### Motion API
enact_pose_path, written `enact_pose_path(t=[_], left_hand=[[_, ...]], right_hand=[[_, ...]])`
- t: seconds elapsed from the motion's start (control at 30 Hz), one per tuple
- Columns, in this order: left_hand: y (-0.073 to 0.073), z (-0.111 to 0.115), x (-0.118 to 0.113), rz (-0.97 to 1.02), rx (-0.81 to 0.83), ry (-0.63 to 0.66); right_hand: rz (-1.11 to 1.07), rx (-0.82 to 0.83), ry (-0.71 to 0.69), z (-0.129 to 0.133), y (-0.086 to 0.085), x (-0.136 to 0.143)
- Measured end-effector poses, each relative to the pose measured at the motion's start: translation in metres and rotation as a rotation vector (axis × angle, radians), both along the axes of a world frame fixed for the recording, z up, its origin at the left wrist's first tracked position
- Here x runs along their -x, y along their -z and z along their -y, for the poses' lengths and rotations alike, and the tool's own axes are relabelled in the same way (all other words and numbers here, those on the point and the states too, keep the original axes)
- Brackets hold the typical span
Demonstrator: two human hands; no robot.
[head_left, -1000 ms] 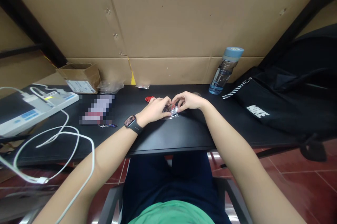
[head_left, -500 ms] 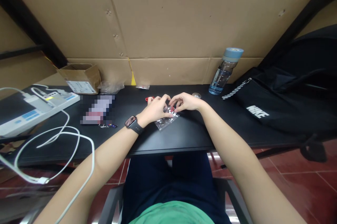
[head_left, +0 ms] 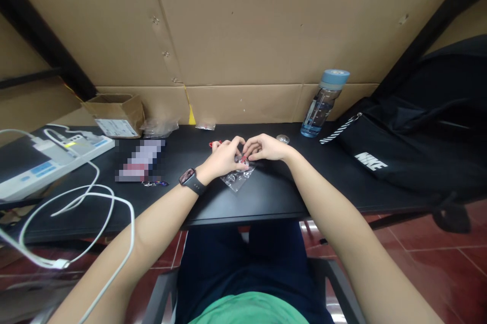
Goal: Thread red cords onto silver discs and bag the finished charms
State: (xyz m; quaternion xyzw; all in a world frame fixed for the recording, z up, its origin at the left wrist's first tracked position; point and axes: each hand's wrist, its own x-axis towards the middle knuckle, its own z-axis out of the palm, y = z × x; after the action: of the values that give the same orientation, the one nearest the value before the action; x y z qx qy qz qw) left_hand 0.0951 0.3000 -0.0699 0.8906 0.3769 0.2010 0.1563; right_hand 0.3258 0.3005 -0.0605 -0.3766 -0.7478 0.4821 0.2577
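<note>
My left hand [head_left: 227, 157], with a dark watch [head_left: 189, 177] on its wrist, curls its thumb and fingers round a small clear round plastic piece [head_left: 240, 159]. Pinched fingertips of my right hand [head_left: 268, 148] meet a small red thing [head_left: 244, 158] at that piece; its kind is too small to tell. Below the left fingers a clear plastic bag [head_left: 236, 182] lies crumpled on the black table [head_left: 266, 197]. Another red item [head_left: 213, 144] shows partly behind my left hand. A clear dome-like piece [head_left: 282, 139] rests just beyond my right hand.
A blue-capped water bottle [head_left: 321, 106] and a black bag [head_left: 403, 146] stand to the right. On the left are an open cardboard box [head_left: 117, 113], a blurred-out flat item [head_left: 140, 160], a power strip [head_left: 53, 167] and a looping white cable [head_left: 106, 192]. Cardboard [head_left: 247, 35] backs the table.
Both hands stay together at the clear piece, with slight finger shifts. The clear plastic bag has moved a little left and toward me. The whole view has shifted slightly.
</note>
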Motion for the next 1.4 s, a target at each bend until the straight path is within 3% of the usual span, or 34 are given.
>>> enact_pose_path(t=[0.17, 0.33, 0.53, 0.77, 1.0, 1.2, 1.4], left_hand=[[-0.002, -0.001, 0.001, 0.022, 0.031, -0.007], [-0.007, -0.002, 0.002, 0.127, -0.005, -0.059], [-0.011, -0.001, 0.002, 0.281, -0.018, -0.103], [-0.011, -0.004, 0.004, 0.477, 0.001, -0.134], [-0.009, -0.013, 0.006, 0.69, 0.089, -0.122], [-0.01, -0.015, 0.006, 0.83, 0.188, -0.113], [-0.007, -0.018, 0.005, 0.864, 0.203, -0.074]], right_hand=[[0.014, 0.036, -0.074, 0.003, -0.008, -0.007], [0.088, -0.08, 0.095, 0.001, -0.01, -0.011], [0.028, -0.03, 0.033, 0.0, -0.005, -0.005], [-0.022, -0.172, 0.143, 0.002, -0.012, -0.001], [-0.112, -0.323, 0.162, 0.007, -0.014, 0.009], [-0.168, -0.294, 0.227, 0.007, -0.008, 0.015], [-0.129, -0.264, 0.194, 0.003, -0.001, 0.023]])
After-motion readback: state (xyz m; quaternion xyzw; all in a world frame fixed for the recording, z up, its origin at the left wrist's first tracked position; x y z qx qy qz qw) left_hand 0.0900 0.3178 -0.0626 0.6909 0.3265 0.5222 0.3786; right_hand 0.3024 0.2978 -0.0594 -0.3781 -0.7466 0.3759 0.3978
